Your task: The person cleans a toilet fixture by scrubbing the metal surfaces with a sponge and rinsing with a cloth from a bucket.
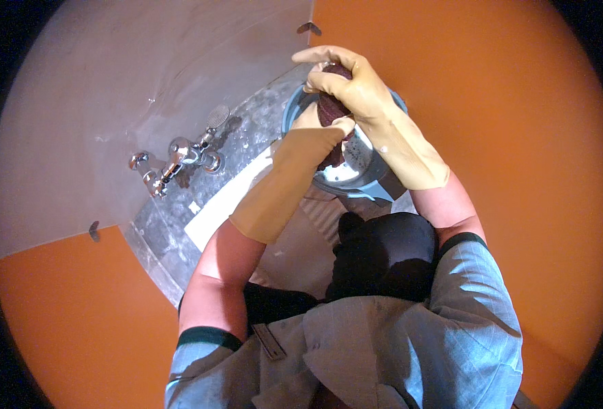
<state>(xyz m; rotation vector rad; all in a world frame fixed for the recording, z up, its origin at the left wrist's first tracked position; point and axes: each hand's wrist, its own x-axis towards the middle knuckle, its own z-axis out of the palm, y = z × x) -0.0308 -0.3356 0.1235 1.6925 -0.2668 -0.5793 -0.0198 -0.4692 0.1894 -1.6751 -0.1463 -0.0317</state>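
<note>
In rubber gloves, the left hand [313,140] and the right hand [361,87], farther from the body, grip a bunched dark-red cloth [331,109]. They hold it above a blue bucket [288,116] of water, apparently so drips land inside. The bucket sits near a chrome tap [184,151], presumably for handy filling.

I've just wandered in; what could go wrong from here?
The dark red cloth, bunched between the left hand and right hand, might slip from the gloves and splash the sudsy water below. Any drips could miss the blue bucket and land on the grey surface beside it.
</note>
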